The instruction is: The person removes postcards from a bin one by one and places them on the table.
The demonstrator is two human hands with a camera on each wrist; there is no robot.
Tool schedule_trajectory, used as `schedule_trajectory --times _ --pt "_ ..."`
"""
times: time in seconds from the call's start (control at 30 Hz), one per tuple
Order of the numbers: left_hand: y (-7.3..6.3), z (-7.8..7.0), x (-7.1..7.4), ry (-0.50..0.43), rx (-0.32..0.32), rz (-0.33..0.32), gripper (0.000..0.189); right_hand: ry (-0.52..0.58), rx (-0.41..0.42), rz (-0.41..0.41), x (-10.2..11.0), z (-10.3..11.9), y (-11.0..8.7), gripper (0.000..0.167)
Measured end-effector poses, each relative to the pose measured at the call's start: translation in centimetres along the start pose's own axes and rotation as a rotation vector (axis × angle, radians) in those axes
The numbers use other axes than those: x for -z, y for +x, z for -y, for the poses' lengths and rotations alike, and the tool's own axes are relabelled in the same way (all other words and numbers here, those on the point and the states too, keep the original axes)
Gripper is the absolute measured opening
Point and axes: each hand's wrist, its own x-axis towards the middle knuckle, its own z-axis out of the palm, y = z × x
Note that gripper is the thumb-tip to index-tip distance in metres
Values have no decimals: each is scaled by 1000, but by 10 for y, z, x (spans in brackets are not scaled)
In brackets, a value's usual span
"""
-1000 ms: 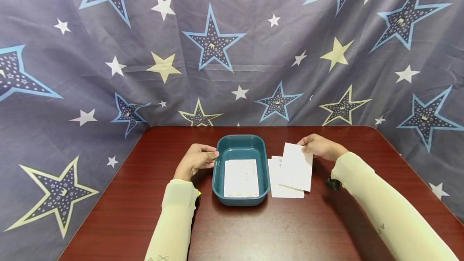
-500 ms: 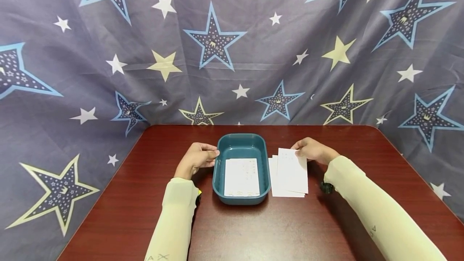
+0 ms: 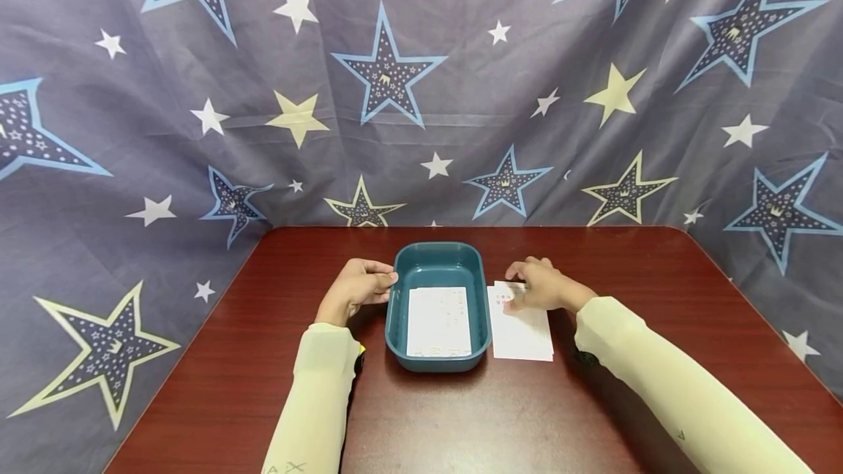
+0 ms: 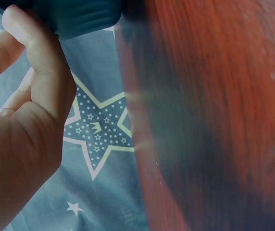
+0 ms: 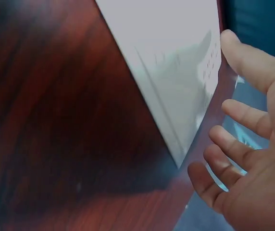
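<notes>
A deep teal rectangular tray [image 3: 408, 366] stands on the table with white printed sheets of paper [image 3: 437, 324] lying flat in it. My left hand [image 3: 352, 291] pinches the tray's left side between thumb and fingers; in the left wrist view, its fingers [image 4: 43, 62] meet the tray's wall [image 4: 87, 19]. Right of the tray lies a loose stack of white paper sheets [image 3: 523, 335], with small reddish print near the top left corner. Over the stack's far end, my right hand [image 3: 543, 287] has its fingers spread and holds nothing. Its thumb [image 5: 245, 55] overlaps the paper [image 5: 171, 72] in the right wrist view.
The dark red wooden table [image 3: 435, 426] runs back to a grey curtain [image 3: 421, 93] printed with stars. A dark band [image 3: 586, 358] shows at the right wrist, and a black and yellow one [image 3: 359, 360] at the left.
My right hand has lowered a white sheet of paper onto the stack, let it go and moved left over its top edge. The left hand and the tray stay put.
</notes>
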Motion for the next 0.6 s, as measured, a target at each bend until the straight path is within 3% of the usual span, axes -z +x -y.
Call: schedule_trajectory --times 0.1,0.27,0.43,0.6 --pt "-1 0 -1 0 -2 -13 32 -49 -13 12 -6 9 0 63" --pt "2 5 -1 -1 -1 -16 31 -60 -30 -1 -8 10 0 60" --pt "2 6 -1 -3 -6 -12 31 -20 79 -116 1 12 3 43" --pt "2 5 -1 -8 -6 -11 32 58 161 -224 16 36 14 31"
